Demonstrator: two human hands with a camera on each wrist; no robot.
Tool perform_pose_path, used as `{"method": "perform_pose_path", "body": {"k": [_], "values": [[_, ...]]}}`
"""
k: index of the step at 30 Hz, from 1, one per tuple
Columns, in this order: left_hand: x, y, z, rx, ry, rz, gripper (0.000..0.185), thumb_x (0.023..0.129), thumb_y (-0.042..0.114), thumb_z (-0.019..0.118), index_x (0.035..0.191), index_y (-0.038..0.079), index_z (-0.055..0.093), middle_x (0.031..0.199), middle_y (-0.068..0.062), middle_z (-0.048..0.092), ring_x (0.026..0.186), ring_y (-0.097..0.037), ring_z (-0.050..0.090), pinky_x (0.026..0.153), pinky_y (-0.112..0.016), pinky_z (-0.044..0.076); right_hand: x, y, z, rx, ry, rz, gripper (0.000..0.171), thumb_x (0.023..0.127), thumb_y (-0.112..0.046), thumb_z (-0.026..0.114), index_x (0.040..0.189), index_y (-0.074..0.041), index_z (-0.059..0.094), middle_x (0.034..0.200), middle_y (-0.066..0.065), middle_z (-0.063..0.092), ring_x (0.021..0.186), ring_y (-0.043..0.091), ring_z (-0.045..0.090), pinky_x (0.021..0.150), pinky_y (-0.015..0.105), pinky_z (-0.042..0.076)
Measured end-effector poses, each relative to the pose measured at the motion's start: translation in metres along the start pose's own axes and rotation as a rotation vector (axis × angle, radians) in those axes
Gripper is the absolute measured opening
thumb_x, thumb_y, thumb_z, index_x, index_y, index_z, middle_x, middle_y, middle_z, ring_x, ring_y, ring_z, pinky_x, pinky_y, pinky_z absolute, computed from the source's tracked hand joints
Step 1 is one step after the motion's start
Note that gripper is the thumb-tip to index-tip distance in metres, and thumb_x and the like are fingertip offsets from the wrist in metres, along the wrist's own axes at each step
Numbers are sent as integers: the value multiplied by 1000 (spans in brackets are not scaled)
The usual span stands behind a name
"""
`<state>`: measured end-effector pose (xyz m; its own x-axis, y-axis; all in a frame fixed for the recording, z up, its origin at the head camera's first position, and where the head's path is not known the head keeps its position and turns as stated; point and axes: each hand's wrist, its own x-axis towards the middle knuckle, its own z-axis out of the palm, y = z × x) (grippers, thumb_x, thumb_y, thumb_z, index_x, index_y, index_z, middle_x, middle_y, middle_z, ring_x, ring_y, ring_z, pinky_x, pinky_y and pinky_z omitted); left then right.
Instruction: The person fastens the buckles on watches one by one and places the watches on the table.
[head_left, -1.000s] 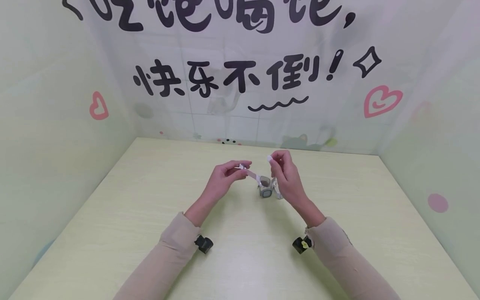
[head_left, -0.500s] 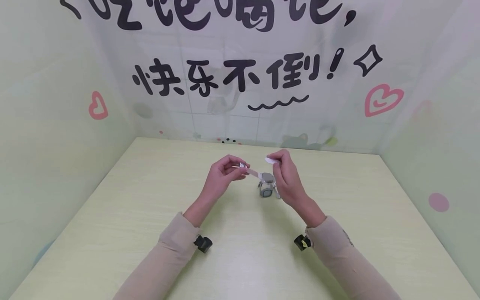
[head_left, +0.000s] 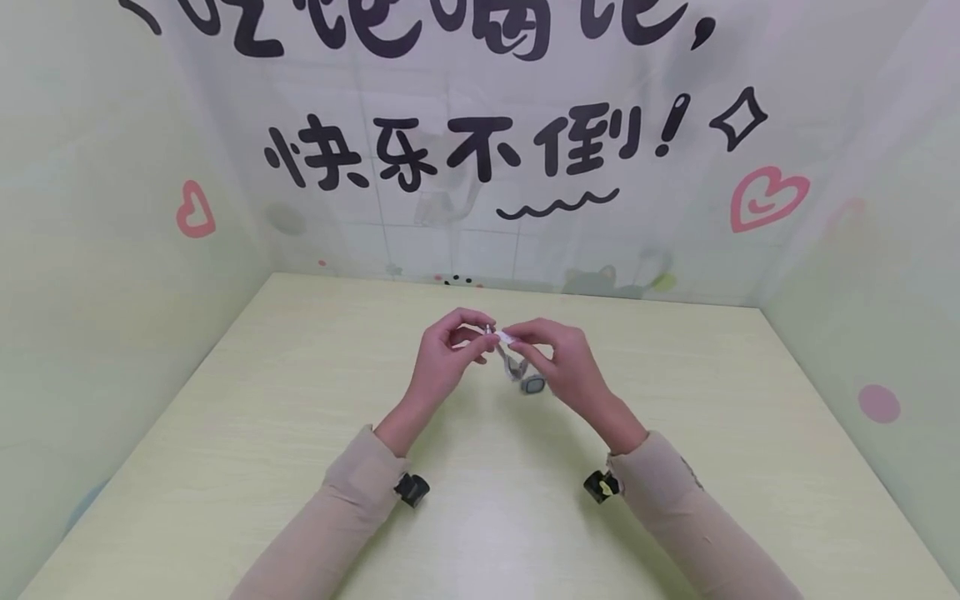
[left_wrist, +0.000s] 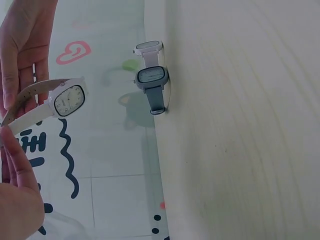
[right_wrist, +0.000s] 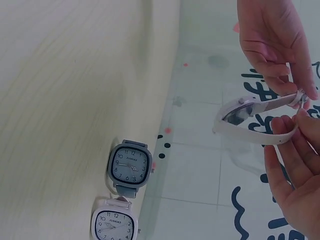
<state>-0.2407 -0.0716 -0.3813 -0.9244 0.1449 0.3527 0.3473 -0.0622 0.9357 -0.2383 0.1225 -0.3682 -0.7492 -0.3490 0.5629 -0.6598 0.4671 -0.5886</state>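
A white wristwatch (left_wrist: 69, 101) hangs in the air between both hands, its pale strap bent into a loop. My left hand (head_left: 453, 346) pinches the strap's buckle end between thumb and fingers. My right hand (head_left: 566, 358) pinches the other strap (right_wrist: 257, 136) near its tip, right at the metal buckle (right_wrist: 302, 98). The dial faces away from the hands in the left wrist view. Whether the strap tip has passed into the buckle, I cannot tell.
On the pale table (head_left: 300, 400), beyond the hands, lie a blue-grey watch (right_wrist: 131, 165) and a white watch (right_wrist: 115, 224), close together near the back edge. A printed wall cloth (head_left: 480, 250) rises behind the table, with side cloths left and right.
My right hand has moved left and slightly down with its strap end, meeting the buckle at my left hand's fingertips. The watch case has swung lower; the left hand has barely moved.
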Motion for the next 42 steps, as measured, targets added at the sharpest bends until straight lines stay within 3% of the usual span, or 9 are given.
{"method": "perform_pose_path", "body": {"k": [7, 20, 27, 34, 42], "values": [[-1, 0, 0, 47, 13, 34, 20, 90, 8, 72, 107, 0, 65, 99, 2, 67, 78, -5, 67, 67, -21, 58, 0, -1, 3, -6, -12, -7, 18, 92, -10, 70, 109, -4, 74, 103, 8, 77, 91, 19, 74, 83, 38, 61], [1, -1, 2, -4, -22, 9, 22, 90, 3, 72, 108, -6, 63, 97, 3, 68, 79, -6, 69, 79, -30, 62, -2, -3, 9, 152, 46, 53, 18, 94, -3, 66, 111, -1, 69, 105, 14, 74, 95, 25, 73, 88, 33, 60], [2, 2, 1, -43, -36, -26, 23, 89, -2, 70, 109, -8, 60, 91, 9, 67, 77, -6, 68, 76, -25, 61, -3, -3, 13, 232, 98, 41, 19, 93, 0, 66, 112, 1, 67, 105, 15, 72, 97, 26, 72, 90, 26, 59], [1, 4, 3, -47, -45, -37, 25, 90, 0, 70, 112, -6, 61, 94, 7, 65, 74, -5, 66, 72, -18, 58, -2, -7, 14, 250, 149, 16, 26, 91, 3, 67, 113, 4, 53, 102, 19, 70, 97, 31, 73, 86, 35, 61], [0, 6, 6, 6, -4, -23, 20, 91, 4, 70, 109, -5, 68, 94, 7, 68, 72, -4, 66, 72, -21, 60, -3, -7, 11, 248, 138, 50, 28, 89, 1, 70, 112, 3, 55, 101, 18, 72, 95, 29, 73, 85, 33, 61]]}}
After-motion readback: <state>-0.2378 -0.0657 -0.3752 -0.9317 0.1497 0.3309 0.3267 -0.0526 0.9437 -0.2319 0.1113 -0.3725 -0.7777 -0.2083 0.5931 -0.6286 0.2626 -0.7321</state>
